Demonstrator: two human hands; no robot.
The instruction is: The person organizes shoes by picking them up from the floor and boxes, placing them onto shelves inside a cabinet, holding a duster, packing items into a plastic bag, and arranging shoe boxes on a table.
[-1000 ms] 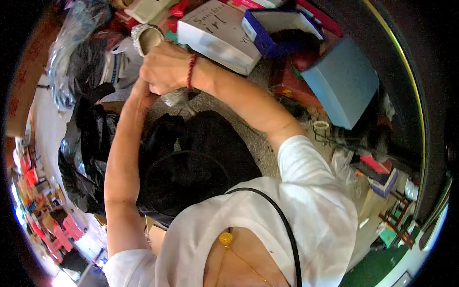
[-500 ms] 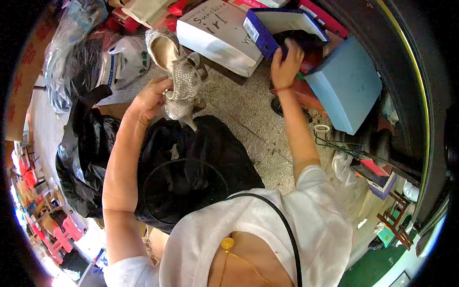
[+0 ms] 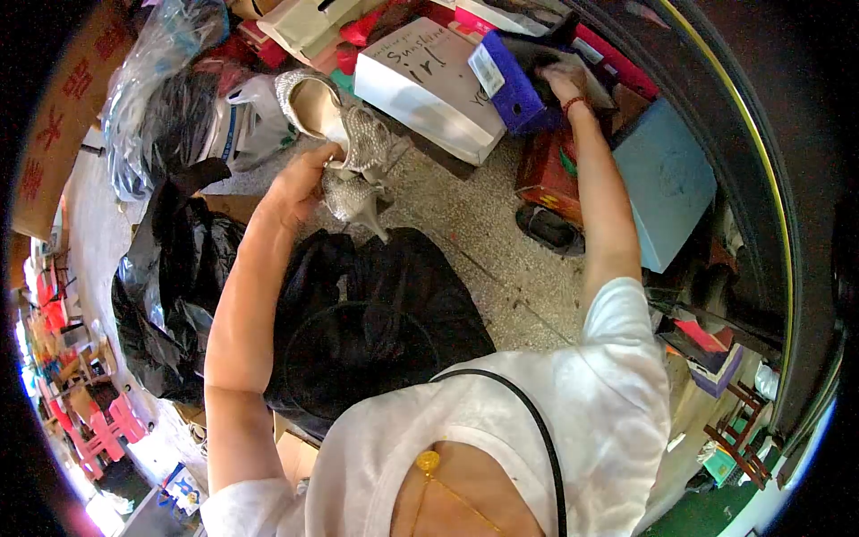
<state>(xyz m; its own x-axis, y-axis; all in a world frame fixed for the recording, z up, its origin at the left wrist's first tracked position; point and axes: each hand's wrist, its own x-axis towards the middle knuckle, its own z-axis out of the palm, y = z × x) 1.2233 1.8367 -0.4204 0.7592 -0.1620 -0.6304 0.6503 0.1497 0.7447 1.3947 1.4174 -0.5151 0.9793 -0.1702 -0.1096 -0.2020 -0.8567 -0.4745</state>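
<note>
A pair of pale, studded heeled shoes (image 3: 358, 148) hangs from my left hand (image 3: 309, 177), whose fingers are closed round them above the dark cloth on my lap. My right hand (image 3: 565, 82) reaches into the open blue box (image 3: 516, 85) at the upper right. Its fingertips are hidden among dark contents, so its grip cannot be made out. Left of the blue box lies a white box (image 3: 420, 85) with handwriting on it.
A light blue box (image 3: 667, 183) stands right of my right forearm, beside a red box (image 3: 548, 174). A dark shoe (image 3: 548, 229) lies on the speckled floor. Black plastic bags (image 3: 174, 277) and clear plastic (image 3: 148, 107) are at the left. A dark curved edge borders the right.
My right hand has moved up and right, deeper into the blue box, which looks tilted differently. The studded shoes and my left hand have shifted slightly right in view.
</note>
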